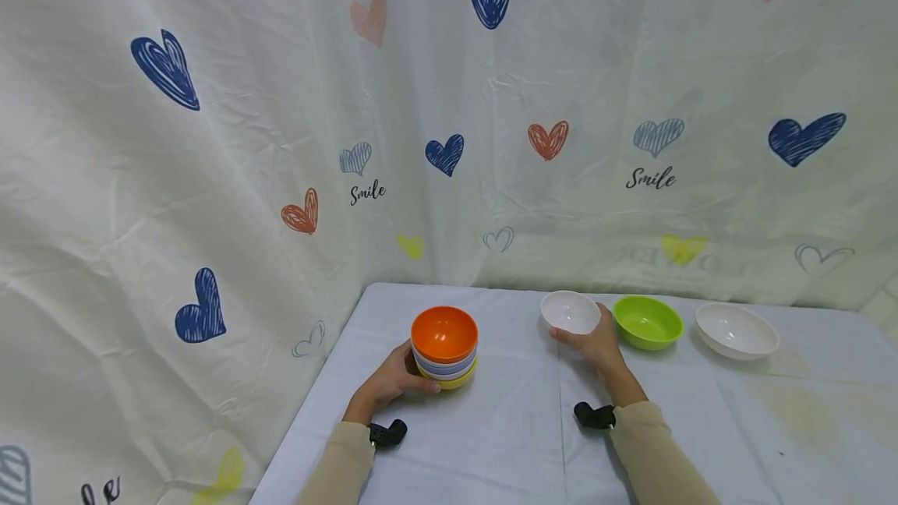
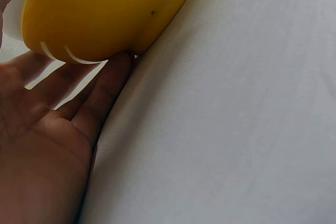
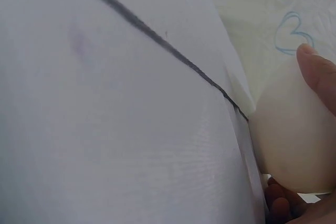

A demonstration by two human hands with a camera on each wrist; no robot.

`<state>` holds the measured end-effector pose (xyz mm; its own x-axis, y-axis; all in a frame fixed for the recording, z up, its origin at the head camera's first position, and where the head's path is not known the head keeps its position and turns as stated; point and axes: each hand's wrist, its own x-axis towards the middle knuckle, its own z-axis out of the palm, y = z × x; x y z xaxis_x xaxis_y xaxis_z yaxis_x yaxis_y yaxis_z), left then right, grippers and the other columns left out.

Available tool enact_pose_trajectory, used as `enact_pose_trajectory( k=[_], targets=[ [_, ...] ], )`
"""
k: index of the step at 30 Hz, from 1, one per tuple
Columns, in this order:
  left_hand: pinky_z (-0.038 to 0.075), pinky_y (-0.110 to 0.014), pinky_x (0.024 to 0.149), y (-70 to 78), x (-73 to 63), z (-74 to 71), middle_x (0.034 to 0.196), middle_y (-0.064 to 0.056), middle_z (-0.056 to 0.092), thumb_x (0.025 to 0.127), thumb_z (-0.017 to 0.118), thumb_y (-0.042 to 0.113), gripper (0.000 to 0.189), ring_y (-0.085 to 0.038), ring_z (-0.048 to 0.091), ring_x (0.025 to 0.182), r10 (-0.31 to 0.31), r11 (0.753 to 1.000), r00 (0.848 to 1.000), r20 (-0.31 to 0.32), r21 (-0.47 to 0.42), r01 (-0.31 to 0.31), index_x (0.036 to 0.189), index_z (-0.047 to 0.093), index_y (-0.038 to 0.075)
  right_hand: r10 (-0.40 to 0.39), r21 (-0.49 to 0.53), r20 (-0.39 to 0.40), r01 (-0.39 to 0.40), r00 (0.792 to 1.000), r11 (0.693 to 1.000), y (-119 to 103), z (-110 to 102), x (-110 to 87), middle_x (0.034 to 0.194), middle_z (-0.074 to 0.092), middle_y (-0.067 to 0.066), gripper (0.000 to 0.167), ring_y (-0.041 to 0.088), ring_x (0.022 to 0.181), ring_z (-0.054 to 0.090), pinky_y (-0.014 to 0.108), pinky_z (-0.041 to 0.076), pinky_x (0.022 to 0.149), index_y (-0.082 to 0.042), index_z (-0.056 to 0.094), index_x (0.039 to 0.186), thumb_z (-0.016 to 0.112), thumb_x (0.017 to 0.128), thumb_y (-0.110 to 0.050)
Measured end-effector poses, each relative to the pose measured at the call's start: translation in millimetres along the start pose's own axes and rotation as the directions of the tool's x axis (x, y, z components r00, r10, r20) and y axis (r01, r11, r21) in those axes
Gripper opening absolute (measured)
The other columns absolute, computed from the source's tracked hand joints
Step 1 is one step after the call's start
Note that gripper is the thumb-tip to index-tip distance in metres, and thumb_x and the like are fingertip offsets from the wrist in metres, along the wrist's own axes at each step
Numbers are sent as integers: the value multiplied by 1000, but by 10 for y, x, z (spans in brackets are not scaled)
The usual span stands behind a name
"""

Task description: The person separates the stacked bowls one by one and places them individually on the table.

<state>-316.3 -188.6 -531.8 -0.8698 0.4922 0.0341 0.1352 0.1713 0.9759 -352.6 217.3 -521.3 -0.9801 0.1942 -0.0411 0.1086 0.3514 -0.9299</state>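
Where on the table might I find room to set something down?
Bare tablecloth lies between the bowl stack and small white bowl, between the sleeves, and in front of the larger white bowl. It's crowded around the right hand by the green bowl.

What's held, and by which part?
Left hand: the bowl stack, by its lower outer side. Right hand: the smaller white bowl, by its outer wall.

A curtained-off corner, the kind of room unclear: a curtain (image 1: 589,61) printed with hearts (image 1: 489,5) and "Smile" (image 1: 650,178) hangs behind and left of a white-clothed table (image 1: 505,443)
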Motion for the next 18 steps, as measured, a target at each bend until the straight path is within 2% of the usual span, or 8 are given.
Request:
enact_pose_trajectory(
  k=[18],
  targets=[
    [42,-34,116,-14,6,4,147,-1,57,78,90,10,86,-21,55,131,8,1000,1000,2,-2,-8,149,45,25,5,19,-13,-5,1000,1000,-16,7,-40,160,24,29,123,45,146,30,59,29,123,-1,6,161,91,77,-31]
  ],
)
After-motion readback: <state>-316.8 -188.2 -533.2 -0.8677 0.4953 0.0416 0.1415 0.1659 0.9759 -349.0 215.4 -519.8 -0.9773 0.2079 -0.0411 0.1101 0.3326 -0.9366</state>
